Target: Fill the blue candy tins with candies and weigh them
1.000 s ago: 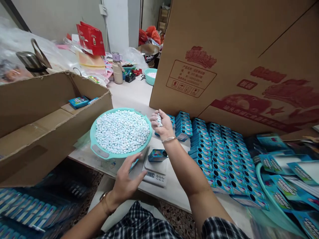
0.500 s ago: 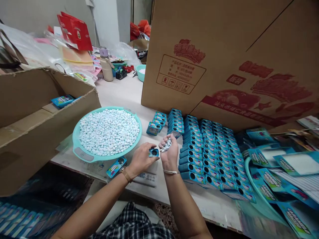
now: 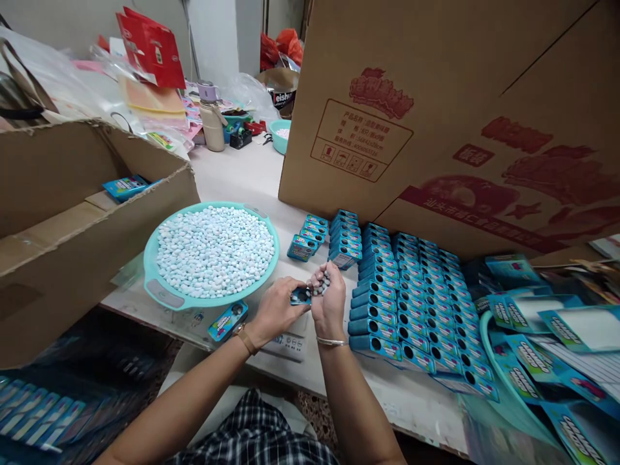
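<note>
In my left hand (image 3: 277, 307) is a small blue candy box (image 3: 301, 296), its round hole facing up. My right hand (image 3: 330, 300) is cupped around a handful of pale candies (image 3: 320, 284), tilted against the box's opening. Both hands meet above a white scale (image 3: 289, 345), mostly hidden beneath them. To the left stands a turquoise basin (image 3: 149, 263) heaped with white and pale blue candies (image 3: 216, 252). Another blue box (image 3: 228, 321) lies by my left wrist, in front of the basin.
Rows of blue boxes (image 3: 380, 310) with round holes stand at right, with a smaller group (image 3: 304, 245) behind my hands. A large carton (image 3: 368, 148) rises at the back. An open cardboard box (image 3: 145, 213) is at left; a turquoise tub (image 3: 489, 342) of flattened boxes sits far right.
My right hand has tipped toward the box, bringing the candies to its hole. The box stays in my left hand. The view has shifted slightly.
</note>
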`<state>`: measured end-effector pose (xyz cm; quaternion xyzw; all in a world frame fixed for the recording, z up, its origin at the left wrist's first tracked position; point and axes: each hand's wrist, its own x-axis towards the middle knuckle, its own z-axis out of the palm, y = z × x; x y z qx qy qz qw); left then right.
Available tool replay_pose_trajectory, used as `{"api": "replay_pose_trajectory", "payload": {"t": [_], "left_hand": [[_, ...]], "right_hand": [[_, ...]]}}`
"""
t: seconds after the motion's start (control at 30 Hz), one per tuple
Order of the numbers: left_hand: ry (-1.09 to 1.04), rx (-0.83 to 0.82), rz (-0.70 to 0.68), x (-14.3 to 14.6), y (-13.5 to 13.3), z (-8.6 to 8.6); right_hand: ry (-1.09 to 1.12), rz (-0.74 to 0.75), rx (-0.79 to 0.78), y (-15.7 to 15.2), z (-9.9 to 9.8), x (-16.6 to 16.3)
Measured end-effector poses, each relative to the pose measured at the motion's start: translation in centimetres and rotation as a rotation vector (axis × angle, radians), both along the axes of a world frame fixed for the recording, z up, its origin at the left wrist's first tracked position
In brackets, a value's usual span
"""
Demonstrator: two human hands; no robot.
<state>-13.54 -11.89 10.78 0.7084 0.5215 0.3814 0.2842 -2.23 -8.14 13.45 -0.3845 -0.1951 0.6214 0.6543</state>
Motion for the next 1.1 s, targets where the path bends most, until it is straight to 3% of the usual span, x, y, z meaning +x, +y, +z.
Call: {"api": "replay_pose_trajectory", "payload": {"t": [0.27, 0.43, 0.57, 0.7, 0.87, 1.1], "left_hand": [[0.022, -0.012, 0.028, 0.1, -0.1, 0.1], [0.041, 0.003, 0.002, -0.2, 0.0, 0.1], [-0.018, 0.003, 0.008, -1.9, -0.6, 1.3], [-0.069, 0.002, 0.114, -4.5, -1.7, 3.1], [-0.117, -0.011, 0.206, -6.5, -3.1, 3.9], [-0.123, -0.042, 0.222, -6.6, -3.6, 3.0]], "right_hand": [[0.005, 0.036, 0.036, -0.3, 0.0, -0.3], [0.138, 0.083, -0.053, 0.3, 0.3, 0.3], [0.318, 0.13, -0.113, 0.9, 0.6, 2.0], [0.388, 0.152, -0.074, 1.0, 0.7, 4.1], [0.336, 0.136, -0.009, 0.8, 0.7, 5.9], [0.061, 0.062, -0.047, -0.2, 0.0, 5.5]]}}
